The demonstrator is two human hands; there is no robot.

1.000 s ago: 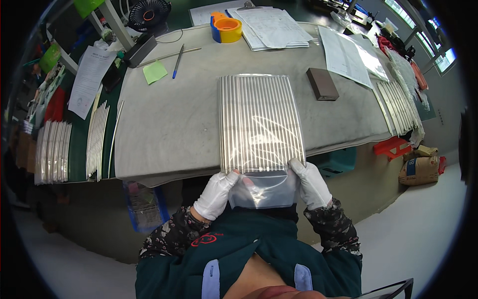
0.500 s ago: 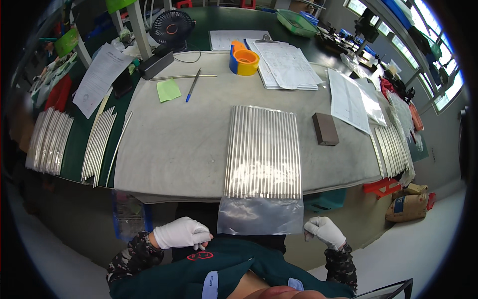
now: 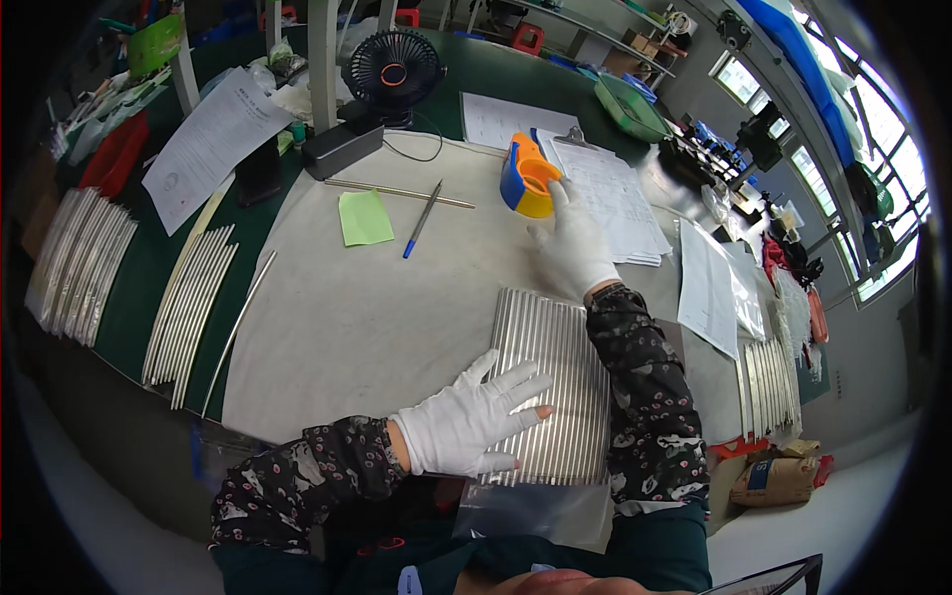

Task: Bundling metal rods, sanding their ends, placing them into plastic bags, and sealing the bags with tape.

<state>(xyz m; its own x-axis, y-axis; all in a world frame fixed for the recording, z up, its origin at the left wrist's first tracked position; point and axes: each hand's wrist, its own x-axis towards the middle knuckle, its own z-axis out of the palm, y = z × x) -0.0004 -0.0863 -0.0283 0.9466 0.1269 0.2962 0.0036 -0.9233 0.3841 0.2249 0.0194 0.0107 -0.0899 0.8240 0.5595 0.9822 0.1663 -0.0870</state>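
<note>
Head view: bagged rods (image 3: 572, 387) under the left hand (image 3: 466, 421), right hand (image 3: 573, 243) at the tape dispenser (image 3: 528, 183)

Taking the bagged rods as the clock's centre, they lie flat on the grey cloth (image 3: 327, 317) near the table's front edge, with the clear flap (image 3: 540, 508) hanging out at six o'clock. The left hand comes in from nine o'clock, gloved, palm down and fingers spread wide — it rests on the film and grips nothing. The right hand reaches toward twelve, thumb and fingers parted beside the tape dispenser; I cannot tell whether its fingertips touch the orange roll. The right sleeve (image 3: 650, 397) passes in front of the rods' three-o'clock side. A pen (image 3: 423, 220) and a green note (image 3: 365, 218) lie toward eleven and half past ten, and clipped papers (image 3: 620, 203) between twelve and one.

The rods look like slim, shiny metal: probably stiff lengthwise, but the row may flex or roll sideways like a slatted mat. Smooth film would slide easily under gloves, and the bundle may be heavier than it looks. Best hold — both long sides, fingers underneath, near the six-o'clock end; the flap alone is soft and could stretch or tear.
</note>
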